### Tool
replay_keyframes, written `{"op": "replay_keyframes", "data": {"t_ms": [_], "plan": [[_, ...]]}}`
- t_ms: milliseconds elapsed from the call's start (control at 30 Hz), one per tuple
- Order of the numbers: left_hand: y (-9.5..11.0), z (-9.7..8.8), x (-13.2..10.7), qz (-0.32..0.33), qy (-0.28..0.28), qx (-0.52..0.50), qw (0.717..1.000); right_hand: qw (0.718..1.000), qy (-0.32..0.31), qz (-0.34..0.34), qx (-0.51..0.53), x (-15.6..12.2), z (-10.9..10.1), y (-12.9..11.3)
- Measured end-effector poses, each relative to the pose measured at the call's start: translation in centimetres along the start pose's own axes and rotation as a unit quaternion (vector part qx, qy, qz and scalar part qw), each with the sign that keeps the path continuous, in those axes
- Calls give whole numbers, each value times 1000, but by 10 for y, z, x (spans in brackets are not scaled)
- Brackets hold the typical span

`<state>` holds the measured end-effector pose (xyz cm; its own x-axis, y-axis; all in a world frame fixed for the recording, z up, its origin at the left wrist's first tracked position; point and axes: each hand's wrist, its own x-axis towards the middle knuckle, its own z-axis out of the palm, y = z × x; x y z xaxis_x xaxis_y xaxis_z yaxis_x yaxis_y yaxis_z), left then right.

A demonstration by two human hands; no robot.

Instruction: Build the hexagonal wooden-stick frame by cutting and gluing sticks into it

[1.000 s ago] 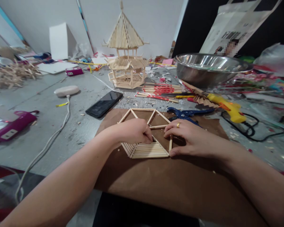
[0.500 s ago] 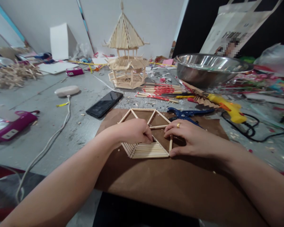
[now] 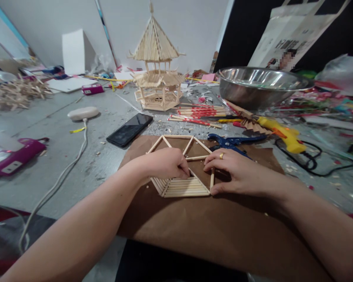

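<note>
A many-sided frame of pale wooden sticks (image 3: 176, 136) lies flat on brown paper (image 3: 188, 223), with spokes running to its middle. Rows of sticks fill its near section (image 3: 185, 189) and the one left of it. My left hand (image 3: 170, 163) is closed over the inner end of the near section, fingertips pointing down; whatever is in the pinch is hidden. On the right, my right hand (image 3: 238, 170), with a ring on one finger, grips the frame's side. Its thumb is at the near right corner and its fingers rest by a spoke.
Blue pliers (image 3: 235, 141) lie behind my right hand, near a yellow glue gun (image 3: 285, 135) with a black cord. Further back stand a stick pagoda (image 3: 159, 78) and a metal bowl (image 3: 261, 88). A phone (image 3: 130, 130) and a white cable (image 3: 76, 164) are to the left.
</note>
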<state>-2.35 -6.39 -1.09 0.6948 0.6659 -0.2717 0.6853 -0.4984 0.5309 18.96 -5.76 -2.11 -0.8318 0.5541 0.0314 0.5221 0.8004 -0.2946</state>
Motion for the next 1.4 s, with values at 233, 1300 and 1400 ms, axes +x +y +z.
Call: {"op": "replay_keyframes", "data": {"t_ms": [233, 1300, 1400], "plan": [[-1, 1, 0, 4, 3, -1, 1000, 1000, -6, 0, -9, 0, -1, -1], [3, -1, -1, 3, -1, 4, 1000, 999, 45, 8, -8, 2, -2, -5], [3, -1, -1, -6, -1, 7, 1000, 993, 98, 43, -59, 4, 1, -5]]}}
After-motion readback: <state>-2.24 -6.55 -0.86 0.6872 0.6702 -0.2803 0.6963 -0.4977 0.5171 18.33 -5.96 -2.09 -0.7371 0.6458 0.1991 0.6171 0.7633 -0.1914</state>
